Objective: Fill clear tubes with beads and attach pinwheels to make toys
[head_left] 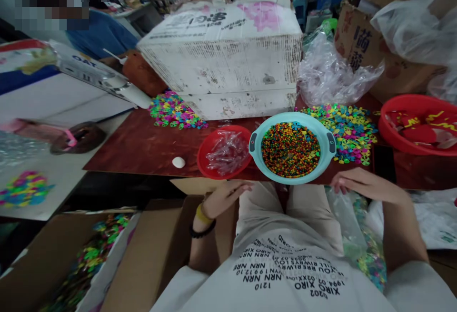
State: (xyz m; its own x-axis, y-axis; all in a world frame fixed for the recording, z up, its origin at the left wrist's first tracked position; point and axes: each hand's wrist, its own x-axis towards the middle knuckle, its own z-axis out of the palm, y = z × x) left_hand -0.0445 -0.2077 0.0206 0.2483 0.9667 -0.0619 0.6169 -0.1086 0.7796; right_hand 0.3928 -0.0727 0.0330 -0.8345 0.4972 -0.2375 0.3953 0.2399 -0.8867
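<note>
My left hand (pixel 226 198) is over my lap, just in front of the table edge. Its fingers are loosely stretched, with nothing visible in them. The closest thing to it is a red plate (pixel 203 160) of small clear plastic tubes (pixel 228 152). At the table edge on the other side, my right hand (pixel 367 183) has its fingers bent down onto the top of a clear plastic bag (pixel 348 221), which holds colourful small pieces lower down. Between the hands stands a light blue basin (pixel 266 171) of small multicoloured beads (pixel 291 150).
Behind the basin stands a large white carton (pixel 239 69). Colourful plastic pieces are piled left (pixel 174 112) and right (pixel 353 131). A red basin (pixel 389 136) and a dark phone (pixel 384 162) lie right. A white object (pixel 178 162) lies left. An open box (pixel 143 250) stands below.
</note>
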